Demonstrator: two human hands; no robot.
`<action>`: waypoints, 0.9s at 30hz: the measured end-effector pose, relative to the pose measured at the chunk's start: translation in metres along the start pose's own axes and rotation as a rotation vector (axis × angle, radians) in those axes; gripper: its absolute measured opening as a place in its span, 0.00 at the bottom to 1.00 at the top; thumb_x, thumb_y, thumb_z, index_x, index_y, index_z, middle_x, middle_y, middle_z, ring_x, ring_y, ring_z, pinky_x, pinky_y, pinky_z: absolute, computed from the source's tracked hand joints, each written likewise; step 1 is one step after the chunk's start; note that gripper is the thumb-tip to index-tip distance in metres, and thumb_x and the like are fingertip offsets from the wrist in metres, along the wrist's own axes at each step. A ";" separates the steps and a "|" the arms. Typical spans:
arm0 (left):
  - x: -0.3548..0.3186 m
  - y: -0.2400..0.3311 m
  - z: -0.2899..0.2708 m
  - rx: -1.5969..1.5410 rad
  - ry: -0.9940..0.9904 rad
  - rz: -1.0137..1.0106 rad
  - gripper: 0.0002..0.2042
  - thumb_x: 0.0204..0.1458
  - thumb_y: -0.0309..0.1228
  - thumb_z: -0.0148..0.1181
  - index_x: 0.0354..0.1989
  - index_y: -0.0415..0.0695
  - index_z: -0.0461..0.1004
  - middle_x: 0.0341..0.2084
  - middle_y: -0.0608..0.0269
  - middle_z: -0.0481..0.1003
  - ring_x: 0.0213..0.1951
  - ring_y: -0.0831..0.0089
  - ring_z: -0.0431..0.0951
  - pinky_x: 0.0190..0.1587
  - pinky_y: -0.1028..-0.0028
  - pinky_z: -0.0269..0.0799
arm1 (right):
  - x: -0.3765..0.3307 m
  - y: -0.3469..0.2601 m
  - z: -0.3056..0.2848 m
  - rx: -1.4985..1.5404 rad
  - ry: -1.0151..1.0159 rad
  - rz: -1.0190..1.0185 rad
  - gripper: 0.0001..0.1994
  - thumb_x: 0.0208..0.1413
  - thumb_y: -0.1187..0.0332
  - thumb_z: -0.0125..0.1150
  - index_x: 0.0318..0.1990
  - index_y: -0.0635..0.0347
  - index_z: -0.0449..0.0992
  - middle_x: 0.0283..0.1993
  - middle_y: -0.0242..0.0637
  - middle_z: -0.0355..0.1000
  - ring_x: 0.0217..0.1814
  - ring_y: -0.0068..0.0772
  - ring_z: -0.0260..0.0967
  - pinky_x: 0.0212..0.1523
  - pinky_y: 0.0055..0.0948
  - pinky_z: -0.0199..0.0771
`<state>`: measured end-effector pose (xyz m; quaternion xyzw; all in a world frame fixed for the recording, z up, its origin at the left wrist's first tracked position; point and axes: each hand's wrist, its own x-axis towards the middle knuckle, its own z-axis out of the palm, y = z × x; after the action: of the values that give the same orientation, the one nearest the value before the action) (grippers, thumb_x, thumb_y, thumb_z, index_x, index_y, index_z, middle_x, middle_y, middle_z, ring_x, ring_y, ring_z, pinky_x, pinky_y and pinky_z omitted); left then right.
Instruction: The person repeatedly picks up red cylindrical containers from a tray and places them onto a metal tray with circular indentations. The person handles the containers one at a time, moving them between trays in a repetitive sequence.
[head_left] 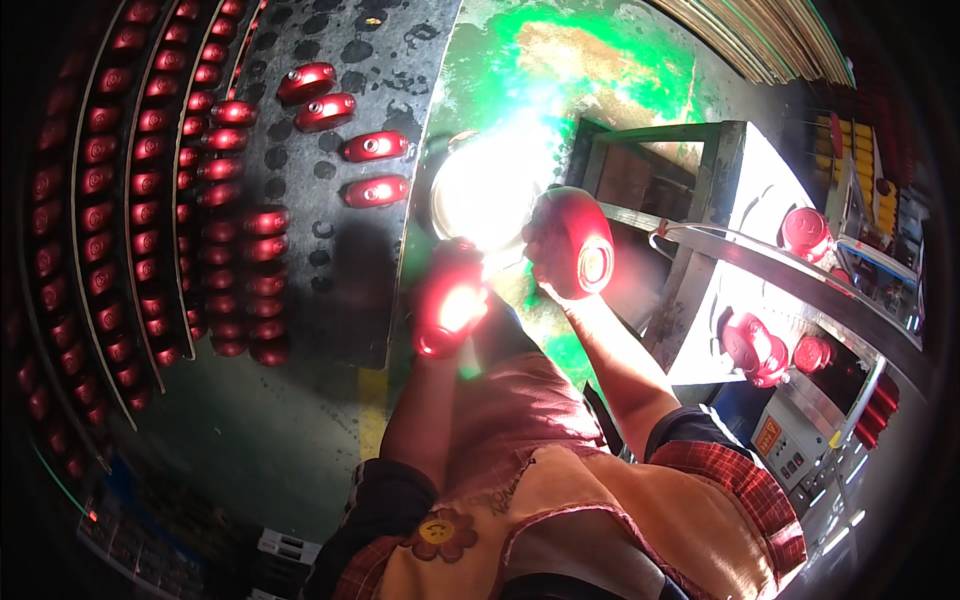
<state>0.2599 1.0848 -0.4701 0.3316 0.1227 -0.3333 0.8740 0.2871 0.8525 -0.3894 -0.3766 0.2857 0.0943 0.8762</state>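
Observation:
My right hand (pixel 537 258) is closed on a glossy red rounded vessel (pixel 572 225), whose pale ring-shaped end faces toward me. Its fingers wrap the vessel's left side. To the left, my left hand (pixel 466 250) grips a second red vessel (pixel 438 325), largely washed out by glare; most of that hand is hidden behind it. Both vessels are held up, a short gap apart, in front of a very bright round white area (pixel 482 195). Several like red vessels (pixel 376 146) lie on the dark spotted table (pixel 345 330) to my left.
Racks (pixel 128 200) with many rows of red vessels fill the far left. On the right stands a dark frame (pixel 690 290) with a bright white panel, with more red vessels (pixel 806 233) nearby. A metal rail (pixel 790 265) crosses there. Stacked boards (pixel 780 40) stand at top right.

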 end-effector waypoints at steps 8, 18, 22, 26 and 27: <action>0.014 0.016 0.065 -1.129 -0.414 -0.206 0.27 0.60 0.47 0.50 0.63 0.42 0.63 0.52 0.52 0.67 0.37 0.66 0.73 0.29 0.72 0.72 | -0.028 -0.011 -0.010 0.835 -0.258 0.122 0.25 0.61 0.51 0.52 0.60 0.56 0.63 0.45 0.41 0.68 0.35 0.44 0.73 0.26 0.37 0.76; -0.039 0.033 0.091 -0.972 -0.537 -0.213 0.31 0.54 0.44 0.57 0.61 0.36 0.61 0.56 0.47 0.65 0.40 0.61 0.74 0.30 0.68 0.71 | -0.122 -0.008 -0.041 0.478 -0.404 -0.127 0.21 0.62 0.57 0.56 0.59 0.56 0.67 0.45 0.39 0.73 0.42 0.33 0.72 0.33 0.31 0.75; -0.110 0.012 0.110 -0.622 -0.563 -0.116 0.34 0.57 0.43 0.56 0.67 0.36 0.56 0.62 0.41 0.62 0.46 0.56 0.75 0.35 0.66 0.73 | -0.240 -0.018 -0.075 0.662 -0.344 -0.233 0.20 0.64 0.57 0.54 0.59 0.54 0.68 0.43 0.41 0.74 0.34 0.31 0.75 0.25 0.24 0.74; -0.166 -0.004 0.120 -0.548 -0.457 -0.242 0.35 0.56 0.43 0.56 0.69 0.40 0.53 0.64 0.43 0.62 0.47 0.54 0.75 0.35 0.65 0.71 | -0.370 -0.039 -0.126 0.908 -0.113 -0.259 0.22 0.66 0.53 0.49 0.60 0.57 0.67 0.48 0.48 0.74 0.38 0.41 0.76 0.33 0.39 0.79; -0.183 -0.015 0.122 -0.448 -0.445 -0.248 0.34 0.56 0.43 0.56 0.68 0.39 0.54 0.63 0.43 0.63 0.47 0.55 0.75 0.35 0.65 0.72 | -0.406 -0.042 -0.146 0.938 0.070 -0.321 0.24 0.66 0.51 0.49 0.60 0.58 0.67 0.51 0.48 0.73 0.44 0.44 0.76 0.44 0.44 0.79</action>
<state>0.1126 1.0877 -0.3065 0.0329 0.0386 -0.4658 0.8834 -0.0921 0.7395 -0.2126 0.0160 0.2648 -0.1931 0.9446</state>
